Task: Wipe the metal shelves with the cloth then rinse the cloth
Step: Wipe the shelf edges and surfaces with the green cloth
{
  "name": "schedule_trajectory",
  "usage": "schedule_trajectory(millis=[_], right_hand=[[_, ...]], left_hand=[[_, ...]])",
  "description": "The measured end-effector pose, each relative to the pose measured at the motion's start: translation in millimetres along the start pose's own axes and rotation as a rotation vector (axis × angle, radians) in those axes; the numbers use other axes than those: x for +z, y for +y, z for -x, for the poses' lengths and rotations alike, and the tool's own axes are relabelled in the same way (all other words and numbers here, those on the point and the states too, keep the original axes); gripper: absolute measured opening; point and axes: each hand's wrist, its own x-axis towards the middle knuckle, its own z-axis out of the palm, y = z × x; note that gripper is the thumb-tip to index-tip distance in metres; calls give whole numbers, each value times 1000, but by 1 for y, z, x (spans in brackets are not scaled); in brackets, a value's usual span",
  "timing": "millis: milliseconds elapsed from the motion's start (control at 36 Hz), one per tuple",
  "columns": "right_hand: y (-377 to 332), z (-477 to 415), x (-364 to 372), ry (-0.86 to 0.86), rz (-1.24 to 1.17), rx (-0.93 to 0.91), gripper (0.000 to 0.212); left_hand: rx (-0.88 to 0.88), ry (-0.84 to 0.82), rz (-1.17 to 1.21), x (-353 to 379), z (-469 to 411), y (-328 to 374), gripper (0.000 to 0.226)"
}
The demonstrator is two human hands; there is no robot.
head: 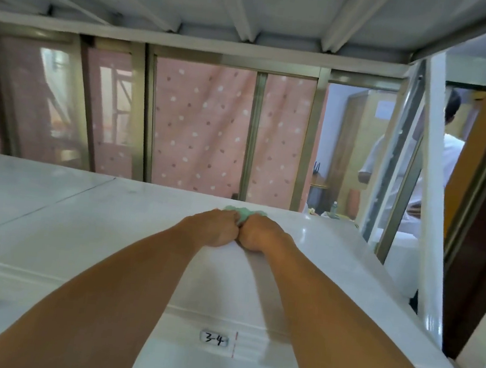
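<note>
A white metal shelf (51,223) stretches in front of me, with another shelf's ribbed underside (254,5) close above. Both my arms reach far across it. My left hand (216,229) and my right hand (263,234) press side by side, knuckles touching, on a pale green cloth (244,214). The cloth lies near the shelf's far edge, and only its far part shows beyond my fingers. A small label reading "3-4" (214,338) sits on the shelf's front lip.
White upright posts (431,203) of the rack stand at the right. Behind the shelf is a framed glass partition with a pink dotted curtain (203,125). A person in white (448,163) stands in the doorway at the right.
</note>
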Motion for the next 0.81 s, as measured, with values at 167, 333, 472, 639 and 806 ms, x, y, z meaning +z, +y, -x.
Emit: schedule_trajectory(millis=[167,333,472,639,806], right_hand=[[-33,-14,9,19,-22,25,47],[-71,-42,28,17,-47,81,53],[-99,-78,49,-78,29,107,77],[-139,-106,60,-66,5,85,78],[-177,-125,70,-59,22,92,79]], left_hand=[[22,-19,-8,-13,9,-33,49],[3,-51,-37,-28,19,-78,50],[-8,-62,-68,-41,34,-114,50],[2,-57,-59,-52,39,-161,50],[14,-75,-34,-59,42,-203,50]])
